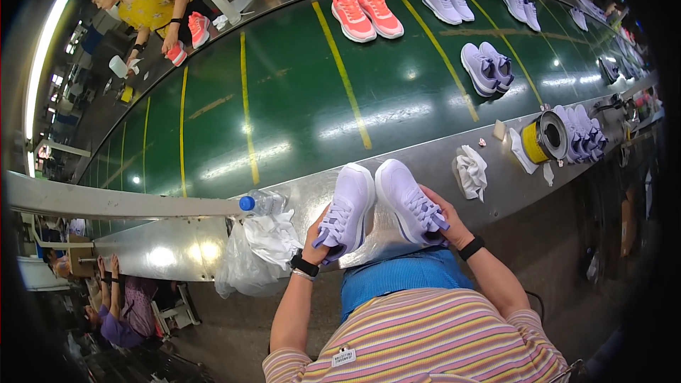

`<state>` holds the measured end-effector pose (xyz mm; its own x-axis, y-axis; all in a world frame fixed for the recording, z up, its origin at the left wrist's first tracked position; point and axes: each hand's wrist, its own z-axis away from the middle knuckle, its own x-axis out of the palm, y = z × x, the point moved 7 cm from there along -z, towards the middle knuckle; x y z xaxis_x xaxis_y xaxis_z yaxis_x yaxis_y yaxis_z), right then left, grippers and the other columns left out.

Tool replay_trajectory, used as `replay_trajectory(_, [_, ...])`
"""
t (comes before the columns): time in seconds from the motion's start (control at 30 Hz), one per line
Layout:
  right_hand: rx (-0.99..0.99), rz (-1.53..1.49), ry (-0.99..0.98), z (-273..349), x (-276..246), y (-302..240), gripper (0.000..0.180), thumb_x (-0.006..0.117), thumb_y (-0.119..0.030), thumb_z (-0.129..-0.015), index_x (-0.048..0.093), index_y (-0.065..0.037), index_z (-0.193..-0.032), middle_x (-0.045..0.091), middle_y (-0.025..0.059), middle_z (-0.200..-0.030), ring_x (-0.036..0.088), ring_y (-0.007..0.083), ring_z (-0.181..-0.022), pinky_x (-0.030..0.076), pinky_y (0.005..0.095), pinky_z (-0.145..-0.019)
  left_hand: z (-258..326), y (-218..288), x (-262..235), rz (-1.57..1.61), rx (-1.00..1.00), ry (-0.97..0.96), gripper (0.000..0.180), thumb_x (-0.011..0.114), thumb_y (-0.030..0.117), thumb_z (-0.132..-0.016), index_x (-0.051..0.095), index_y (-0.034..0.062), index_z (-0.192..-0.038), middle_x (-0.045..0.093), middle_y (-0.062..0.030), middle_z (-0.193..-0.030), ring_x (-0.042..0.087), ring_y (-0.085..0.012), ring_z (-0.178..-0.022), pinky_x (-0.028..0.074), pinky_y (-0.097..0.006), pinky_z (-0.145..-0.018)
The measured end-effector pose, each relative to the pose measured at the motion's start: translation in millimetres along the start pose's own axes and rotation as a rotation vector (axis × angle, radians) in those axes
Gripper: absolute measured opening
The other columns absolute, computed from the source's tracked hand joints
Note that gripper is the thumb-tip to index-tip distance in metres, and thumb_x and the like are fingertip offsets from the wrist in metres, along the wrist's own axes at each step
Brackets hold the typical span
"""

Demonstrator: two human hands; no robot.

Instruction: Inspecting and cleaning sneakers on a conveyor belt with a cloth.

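1. Far left, low: co-worker in a purple top (126, 326), forearms raised beside the ledge.
2. Upper left: co-worker in a yellow patterned top (150, 6), one hand (170, 44) at a coral shoe with a white sole (176, 55); second coral-and-white shoe (199, 28) just beside it.
3. Green conveyor belt with yellow cross stripes (213, 138) runs across; bare metal ledge (152, 247) along its near side.
4. On the ledge: translucent plastic bag (241, 268), crumpled white sheet (273, 237), clear bottle with blue cap (266, 203), all bunched together.
5. Left hand (314, 241): grasping the lavender lace-up sneaker with white sole (346, 206) on its outer side near the heel. Some fingers hidden.
6. Coral pair with white soles (365, 13) on belt, far side.
7. Right hand (447, 214): grasping the matching lavender sneaker (406, 197), outer side. Some fingers hidden. Both sneakers in front of the torso, toes away and close together, heels wider apart. Can't tell if they touch the ledge.
8. Crumpled white tissue (470, 172) on ledge, right of the hands.
9. Lavender pair with dark collars (486, 69) on belt; more lavender pairs beyond.
10. Yellow-sided round can (533, 143) on ledge, row of lavender shoes (583, 135) just right of it.
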<state>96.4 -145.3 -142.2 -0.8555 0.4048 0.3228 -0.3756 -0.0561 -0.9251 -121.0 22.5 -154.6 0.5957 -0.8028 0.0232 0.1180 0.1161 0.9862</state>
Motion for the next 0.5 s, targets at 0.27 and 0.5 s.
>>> replay_trajectory(0.27, [0.02,0.062,0.196,5,-9,19,0.048,0.051,0.004,-0.083,0.041,-0.005,-0.129,0.053,0.0059,-0.118,0.049,0.0119,-0.107,0.037,0.025,-0.092,4,-16,-11,-0.265,-0.043,0.201,0.061,0.039,-0.015,-0.07,0.039,0.0011,-0.129,0.055,-0.0168,-0.113,0.053,-0.0241,-0.106,0.038,-0.03,-0.092])
replay_trajectory(0.5, [0.146,-0.226,0.397,22,-3,32,0.054,0.048,0.007,-0.082,0.036,-0.009,-0.132,0.05,0.005,-0.121,0.046,0.0126,-0.111,0.034,0.0246,-0.095,10,41,-12,-0.806,-0.045,0.083,0.073,0.058,0.005,-0.068,0.026,-0.0043,-0.133,0.039,-0.0254,-0.128,0.038,-0.0325,-0.119,0.028,-0.035,-0.1])
